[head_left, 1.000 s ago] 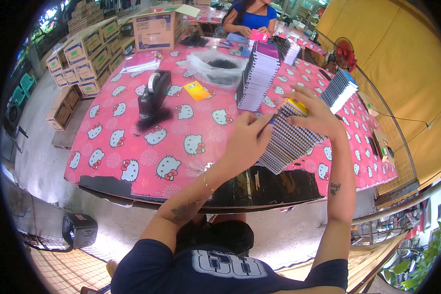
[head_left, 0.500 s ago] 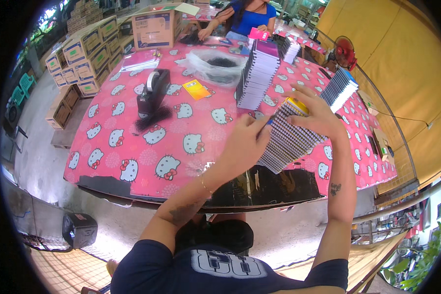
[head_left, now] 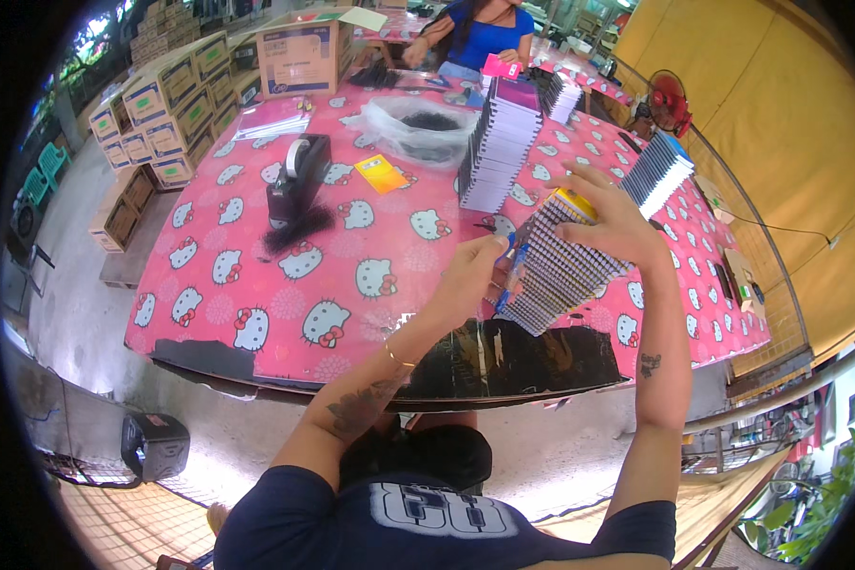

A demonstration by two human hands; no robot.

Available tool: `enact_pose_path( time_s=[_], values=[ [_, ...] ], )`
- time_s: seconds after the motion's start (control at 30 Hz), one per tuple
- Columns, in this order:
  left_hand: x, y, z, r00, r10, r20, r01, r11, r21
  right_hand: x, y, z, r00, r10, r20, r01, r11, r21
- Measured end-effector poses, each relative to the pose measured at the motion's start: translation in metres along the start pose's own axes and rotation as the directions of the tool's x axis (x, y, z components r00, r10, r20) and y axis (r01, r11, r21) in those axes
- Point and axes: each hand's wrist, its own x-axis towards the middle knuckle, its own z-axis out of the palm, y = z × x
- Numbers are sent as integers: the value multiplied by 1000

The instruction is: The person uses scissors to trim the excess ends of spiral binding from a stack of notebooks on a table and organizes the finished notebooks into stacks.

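My left hand (head_left: 473, 271) is closed round a pair of blue-handled pliers (head_left: 511, 261); the jaws are hard to make out against the coils. The pliers are at the left edge of a leaning stack of spiral-bound notebooks (head_left: 560, 261), whose rows of coils face me. A yellow cover (head_left: 579, 202) tops this stack. From the right, my right hand (head_left: 622, 223) grips the stack's upper end, thumb on the coil side and fingers over the cover.
Beyond my hands stands a tall notebook stack (head_left: 503, 142); another stack (head_left: 657, 176) leans at right. A tape dispenser (head_left: 299, 180), black coils (head_left: 299, 231), a yellow card (head_left: 380, 174) and a plastic bag (head_left: 399, 133) lie on the pink table (head_left: 285, 275). A co-worker (head_left: 489, 38) sits opposite, near a cardboard box (head_left: 299, 57).
My left hand has drawn back slightly to the left and turned, bringing the blue handles into fuller view. My right hand and the stack stay put. The co-worker's hand has lifted off the dark coils.
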Motion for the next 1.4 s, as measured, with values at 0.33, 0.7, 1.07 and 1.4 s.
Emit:
enact_pose_path(
  time_s=[0.33,0.7,1.07,1.4],
  values=[
    [-3,-5,-5,986,167,15,-165,949,267,0,-5,-2,999,38,33,-40,998,48],
    [-4,-6,0,1000,-20,-1,20,997,-77,0,-1,0,1000,24,17,-24,999,23],
    [-10,-15,-3,999,27,-29,-26,999,48,1,-3,-2,1000,12,23,-12,1000,22],
    [-5,-26,-12,962,271,-27,-226,850,476,2,-4,-1,1000,8,30,-7,1000,-11]
  ],
)
